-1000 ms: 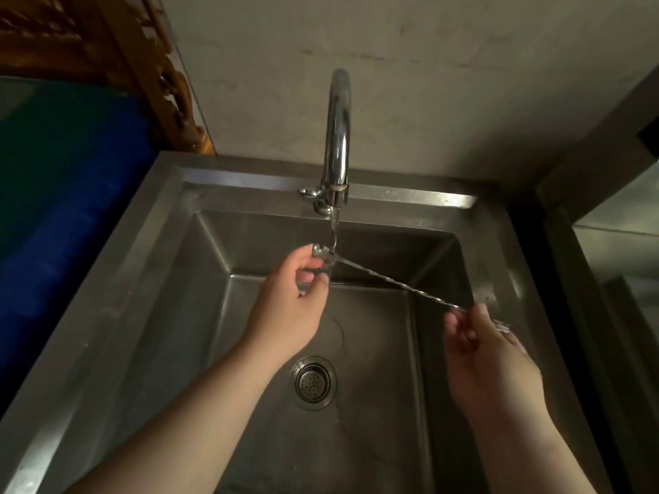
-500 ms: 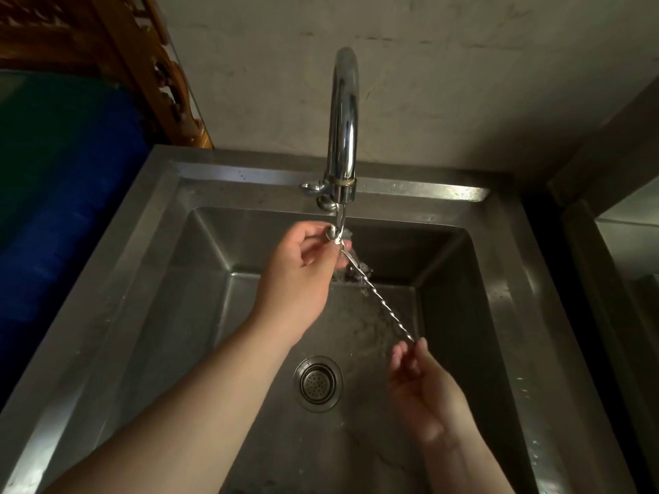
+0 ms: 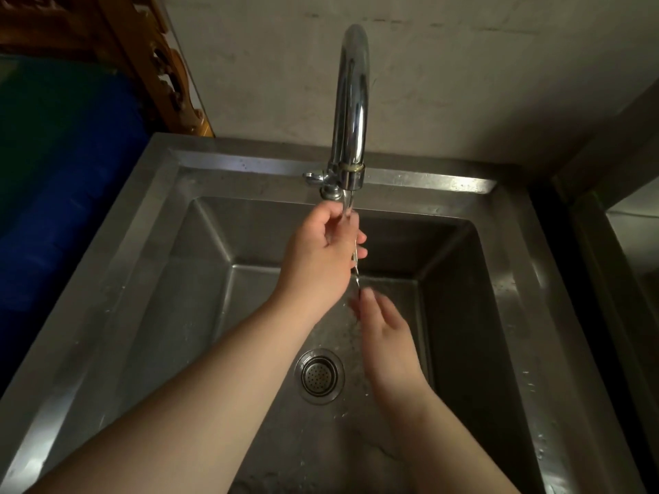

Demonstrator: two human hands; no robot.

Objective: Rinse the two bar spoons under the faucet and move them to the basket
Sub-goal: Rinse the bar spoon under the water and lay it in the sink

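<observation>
Steel sink under a plain wall: the left hand pinches the bar spoon at the faucet stream, while the right hand grips its lower end above the drain.

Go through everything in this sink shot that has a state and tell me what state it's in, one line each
faucet: running, water streaming from the spout
bar spoon: held steeply tilted in the stream, one end in each hand
left hand: closed on the spoon's upper end, just under the spout
right hand: pinching the spoon's lower end
sink: wet, splashes over the bottom
drain strainer: seated in the drain, unplugged
</observation>
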